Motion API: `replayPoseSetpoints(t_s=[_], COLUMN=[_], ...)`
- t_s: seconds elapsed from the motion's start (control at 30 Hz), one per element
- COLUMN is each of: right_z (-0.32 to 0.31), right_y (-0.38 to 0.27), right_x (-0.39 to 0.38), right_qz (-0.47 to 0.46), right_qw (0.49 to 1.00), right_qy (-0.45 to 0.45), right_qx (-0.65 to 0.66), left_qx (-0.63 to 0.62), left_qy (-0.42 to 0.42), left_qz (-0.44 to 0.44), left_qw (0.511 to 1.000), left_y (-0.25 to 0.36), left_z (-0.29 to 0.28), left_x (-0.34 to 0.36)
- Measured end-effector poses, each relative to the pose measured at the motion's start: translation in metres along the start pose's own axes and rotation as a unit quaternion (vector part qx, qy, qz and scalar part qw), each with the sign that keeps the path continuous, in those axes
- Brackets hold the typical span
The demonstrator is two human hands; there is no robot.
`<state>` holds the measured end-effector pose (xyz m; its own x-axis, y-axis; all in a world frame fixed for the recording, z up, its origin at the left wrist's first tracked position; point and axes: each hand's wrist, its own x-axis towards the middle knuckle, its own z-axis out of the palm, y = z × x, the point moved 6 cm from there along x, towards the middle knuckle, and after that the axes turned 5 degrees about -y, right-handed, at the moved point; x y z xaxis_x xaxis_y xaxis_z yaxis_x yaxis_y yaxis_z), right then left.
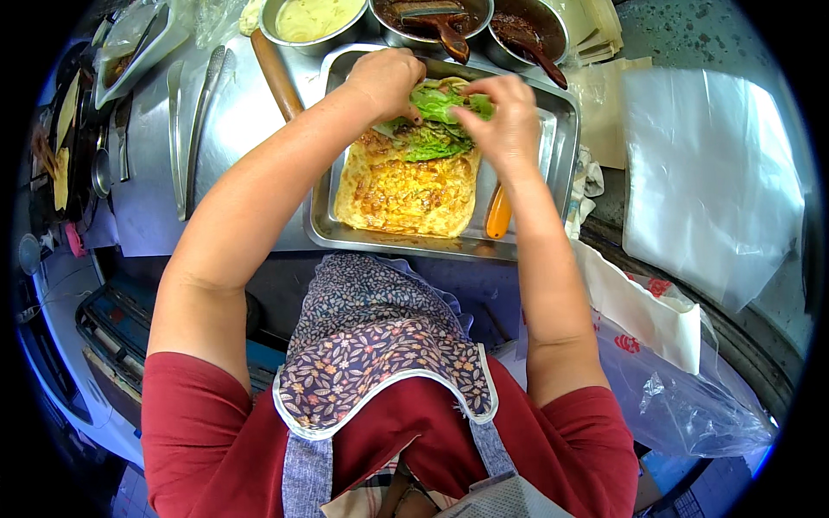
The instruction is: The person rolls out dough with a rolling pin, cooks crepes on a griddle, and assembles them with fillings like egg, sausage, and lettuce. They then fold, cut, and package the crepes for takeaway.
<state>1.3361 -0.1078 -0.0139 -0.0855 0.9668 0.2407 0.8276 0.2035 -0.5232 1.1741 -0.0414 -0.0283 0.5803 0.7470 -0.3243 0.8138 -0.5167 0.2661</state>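
Observation:
A pan-browned flatbread [410, 198], yellowish and spread with sauce, lies in a rectangular steel tray [324, 229]. Green lettuce [436, 147] covers its far part, with brownish filling among the leaves. At the far left corner of the bread, my left hand [386, 82] has its fingers curled round the edge, thumb on the lettuce. My right hand [505, 121], slightly blurred, grips lettuce at the far right between thumb and fingers. An orange-handled tool [499, 211] rests in the tray beside the bread; its blade is partly hidden under my right wrist.
Beyond the tray stand a bowl of pale yellow spread [311, 19] and two bowls of dark sauce [429, 17] [528, 34] with brushes. A wooden rolling pin [276, 76] and metal tongs [200, 129] lie left. Clear plastic bags [710, 186] and paper bags [615, 108] lie right.

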Motion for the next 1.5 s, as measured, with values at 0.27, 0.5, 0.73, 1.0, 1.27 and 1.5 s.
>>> replayPoseSetpoints(t_s=[0.27, 0.5, 0.73, 1.0, 1.27, 1.5], right_z=[0.019, 0.011, 0.035, -0.005, 0.049, 0.047], right_y=[0.058, -0.041, -0.043, -0.054, -0.064, -0.070], right_x=[-0.007, -0.061, -0.091, -0.057, -0.078, -0.084], right_qz=[0.130, -0.198, -0.227, -0.136, -0.258, -0.293], right_qw=[0.951, 0.973, 0.959, 0.985, 0.936, 0.916], right_qy=[-0.119, -0.048, -0.045, -0.092, 0.031, 0.041], right_qx=[0.255, -0.108, -0.165, -0.042, -0.237, -0.270], left_qx=[0.035, 0.064, 0.011, 0.052, 0.189, 0.000], left_qy=[0.136, 0.263, 0.137, 0.086, 0.259, -0.127], left_qz=[0.061, 0.081, 0.071, 0.108, 0.175, 0.012], left_qw=[0.988, 0.959, 0.988, 0.989, 0.931, 0.992], left_y=[0.012, 0.031, 0.024, 0.011, 0.030, -0.020], left_z=[0.003, 0.033, 0.017, 0.030, 0.062, 0.030], left_x=[-0.019, -0.077, -0.087, -0.069, -0.103, -0.049])
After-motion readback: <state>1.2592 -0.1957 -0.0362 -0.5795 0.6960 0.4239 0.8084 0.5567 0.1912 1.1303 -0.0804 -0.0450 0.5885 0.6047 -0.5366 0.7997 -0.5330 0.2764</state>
